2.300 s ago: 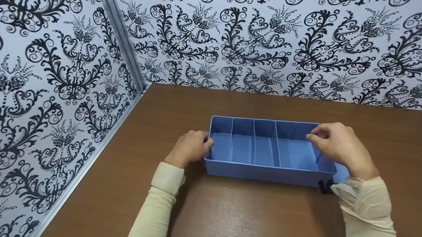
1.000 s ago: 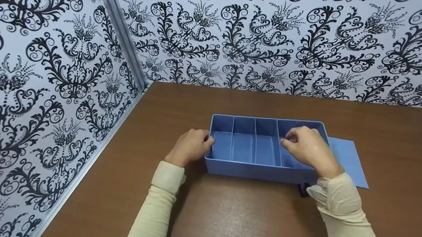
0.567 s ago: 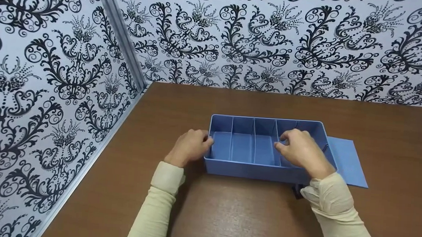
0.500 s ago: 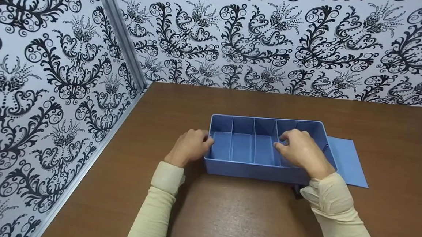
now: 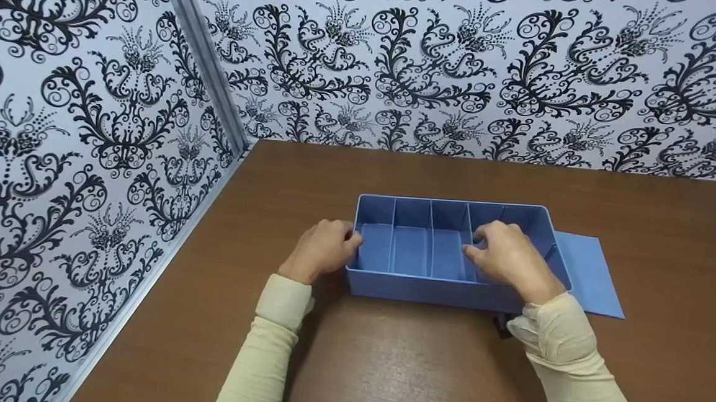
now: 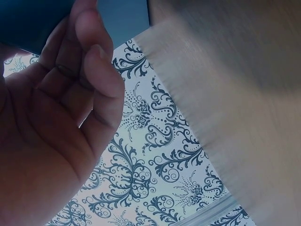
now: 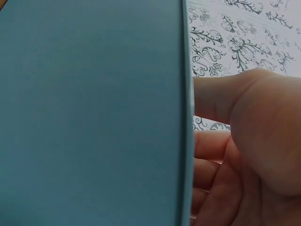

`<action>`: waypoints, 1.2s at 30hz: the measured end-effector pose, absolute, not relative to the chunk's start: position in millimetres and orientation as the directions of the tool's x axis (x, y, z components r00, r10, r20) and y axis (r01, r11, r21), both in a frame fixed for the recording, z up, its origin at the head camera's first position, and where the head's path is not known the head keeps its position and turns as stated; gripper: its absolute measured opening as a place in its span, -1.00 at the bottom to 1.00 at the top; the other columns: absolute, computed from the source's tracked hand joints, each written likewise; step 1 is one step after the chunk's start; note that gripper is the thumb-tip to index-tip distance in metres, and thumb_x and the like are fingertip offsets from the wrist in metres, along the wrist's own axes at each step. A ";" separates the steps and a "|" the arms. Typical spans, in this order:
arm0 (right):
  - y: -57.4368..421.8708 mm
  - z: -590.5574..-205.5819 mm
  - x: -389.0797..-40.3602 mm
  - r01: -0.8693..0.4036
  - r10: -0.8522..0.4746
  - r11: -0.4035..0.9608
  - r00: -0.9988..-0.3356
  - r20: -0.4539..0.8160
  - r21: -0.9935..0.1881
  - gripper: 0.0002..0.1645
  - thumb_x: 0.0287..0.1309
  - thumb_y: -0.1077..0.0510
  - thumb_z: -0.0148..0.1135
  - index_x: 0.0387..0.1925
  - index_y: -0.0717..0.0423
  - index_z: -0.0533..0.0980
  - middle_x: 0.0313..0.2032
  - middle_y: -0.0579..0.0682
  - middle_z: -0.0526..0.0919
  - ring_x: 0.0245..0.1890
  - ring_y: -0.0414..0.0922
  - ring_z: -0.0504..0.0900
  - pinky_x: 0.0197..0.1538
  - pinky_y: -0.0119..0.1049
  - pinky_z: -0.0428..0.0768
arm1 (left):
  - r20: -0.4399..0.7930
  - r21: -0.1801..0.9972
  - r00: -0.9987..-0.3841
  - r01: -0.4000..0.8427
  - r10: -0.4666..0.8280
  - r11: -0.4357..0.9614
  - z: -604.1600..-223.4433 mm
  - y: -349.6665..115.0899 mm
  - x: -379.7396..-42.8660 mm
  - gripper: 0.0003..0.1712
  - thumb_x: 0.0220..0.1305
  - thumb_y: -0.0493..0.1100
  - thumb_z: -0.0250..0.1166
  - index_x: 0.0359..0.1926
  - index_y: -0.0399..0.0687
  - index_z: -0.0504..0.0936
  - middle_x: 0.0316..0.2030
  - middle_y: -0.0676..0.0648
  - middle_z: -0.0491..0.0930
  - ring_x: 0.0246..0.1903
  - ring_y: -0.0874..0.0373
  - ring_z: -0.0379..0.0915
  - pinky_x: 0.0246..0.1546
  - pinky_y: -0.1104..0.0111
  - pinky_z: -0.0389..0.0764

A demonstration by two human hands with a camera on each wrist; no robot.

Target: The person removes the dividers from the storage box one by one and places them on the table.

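Observation:
A long blue box point(image 5: 427, 290) with three upright dividers lies crosswise on the table in the head view. My left hand point(image 5: 321, 248) grips its left end wall, thumb tip over the rim. Seen from the left wrist, the curled fingers of the left hand point(image 6: 61, 103) meet the blue plastic. My right hand point(image 5: 510, 257) reaches into the rightmost, widest compartment, with bent thumb and fingers beside the rightmost divider point(image 5: 471, 223). In the right wrist view the box's wall point(image 7: 94, 113) hides the fingertips, so contact with the divider cannot be told.
A flat blue panel point(image 5: 590, 274) sticks out past the box's right end. Brown tabletop point(image 5: 397, 365) surrounds the box. Patterned walls stand behind point(image 5: 435, 63) and at the left point(image 5: 106, 148). A small black device point(image 5: 502, 326) sits at the right wrist.
From the box's right end, my right hand has moved left to the rightmost divider, uncovering the flat panel. In the last half second it barely shifts. The left hand and box stay put.

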State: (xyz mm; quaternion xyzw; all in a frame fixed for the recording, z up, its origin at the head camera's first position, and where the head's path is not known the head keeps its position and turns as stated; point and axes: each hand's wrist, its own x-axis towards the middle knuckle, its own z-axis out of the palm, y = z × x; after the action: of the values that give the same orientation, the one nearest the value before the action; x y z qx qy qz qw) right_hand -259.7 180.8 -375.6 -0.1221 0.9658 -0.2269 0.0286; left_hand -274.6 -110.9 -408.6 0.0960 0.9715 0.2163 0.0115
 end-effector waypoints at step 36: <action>177.5 -378.3 -262.0 -0.195 -0.236 0.882 -0.971 -0.042 -0.429 -0.64 0.23 0.10 0.24 -0.12 0.35 0.62 -0.12 0.33 0.66 -0.18 0.15 0.61 -0.11 0.08 0.57 | 0.020 0.449 -0.982 0.178 0.189 0.876 -410.2 -112.0 -275.7 -0.73 0.42 -0.03 0.07 -0.32 -0.07 0.58 -0.52 -0.01 0.44 -0.46 0.09 0.43 -0.39 0.25 0.39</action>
State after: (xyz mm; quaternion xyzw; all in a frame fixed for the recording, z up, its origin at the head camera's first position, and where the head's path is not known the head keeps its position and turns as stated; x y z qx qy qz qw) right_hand -262.0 177.5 -378.3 -0.1112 0.9689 -0.2162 0.0466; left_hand -275.7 -112.0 -410.2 0.0945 0.9684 0.2306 0.0119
